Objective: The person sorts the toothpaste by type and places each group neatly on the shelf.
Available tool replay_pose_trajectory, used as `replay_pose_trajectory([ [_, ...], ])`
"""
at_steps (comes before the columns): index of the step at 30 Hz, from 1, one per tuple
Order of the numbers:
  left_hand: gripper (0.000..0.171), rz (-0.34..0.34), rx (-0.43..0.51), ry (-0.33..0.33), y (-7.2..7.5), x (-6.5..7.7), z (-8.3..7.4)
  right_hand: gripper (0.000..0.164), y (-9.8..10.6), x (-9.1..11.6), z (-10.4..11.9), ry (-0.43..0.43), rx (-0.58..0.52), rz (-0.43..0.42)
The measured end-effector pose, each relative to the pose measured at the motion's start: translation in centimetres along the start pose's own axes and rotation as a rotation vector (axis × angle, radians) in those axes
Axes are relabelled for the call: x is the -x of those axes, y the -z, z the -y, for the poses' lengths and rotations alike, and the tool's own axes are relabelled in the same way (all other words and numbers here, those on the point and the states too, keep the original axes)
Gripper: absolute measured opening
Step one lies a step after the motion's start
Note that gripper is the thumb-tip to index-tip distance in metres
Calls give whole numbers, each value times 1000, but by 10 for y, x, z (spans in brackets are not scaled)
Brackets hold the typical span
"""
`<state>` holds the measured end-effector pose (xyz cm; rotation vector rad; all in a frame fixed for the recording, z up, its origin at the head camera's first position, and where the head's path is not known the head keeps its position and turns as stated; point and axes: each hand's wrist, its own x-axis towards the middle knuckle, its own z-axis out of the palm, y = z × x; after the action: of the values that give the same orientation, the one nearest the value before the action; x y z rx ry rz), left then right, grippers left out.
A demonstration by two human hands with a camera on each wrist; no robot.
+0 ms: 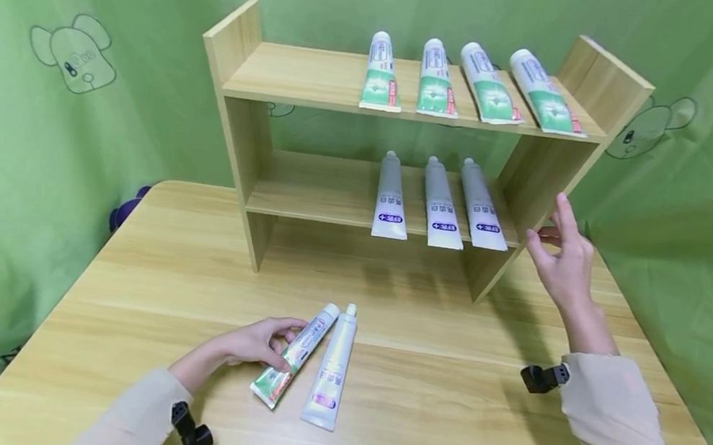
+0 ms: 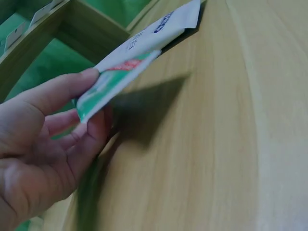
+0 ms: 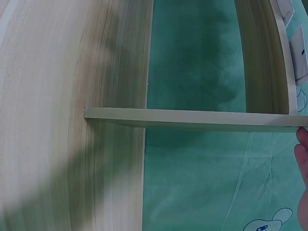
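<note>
My left hand pinches a green-and-white toothpaste tube between thumb and fingers. In the left wrist view, the thumb lies on top of this tube and the fingers curl beneath. Beside it on the table, a silvery-white toothpaste tube points its cap toward the shelf. My right hand is at the right side panel of the wooden shelf, fingers extended and holding nothing. In the right wrist view, a fingertip is right at the panel's edge; most of that hand is outside this view.
Several green-and-white tubes lie on the upper board, toward its right. Three silvery tubes lie on the lower board, their flat ends jutting over the front edge. Green curtain surrounds the wooden table at the back and sides.
</note>
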<state>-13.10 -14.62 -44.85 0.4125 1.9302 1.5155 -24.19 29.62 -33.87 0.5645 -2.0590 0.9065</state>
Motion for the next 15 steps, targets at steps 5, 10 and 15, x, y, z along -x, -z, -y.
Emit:
replay_pose_trajectory([
  [5,83,14,162,-27,5,2,2,71,-1,0,-1,14,7,-4],
  [10,86,-34,230,-97,9,1,-5,71,-2,1,-1,23,3,-16],
  [15,86,-54,175,-184,13,3,-22,71,-2,1,-2,29,-1,-13],
])
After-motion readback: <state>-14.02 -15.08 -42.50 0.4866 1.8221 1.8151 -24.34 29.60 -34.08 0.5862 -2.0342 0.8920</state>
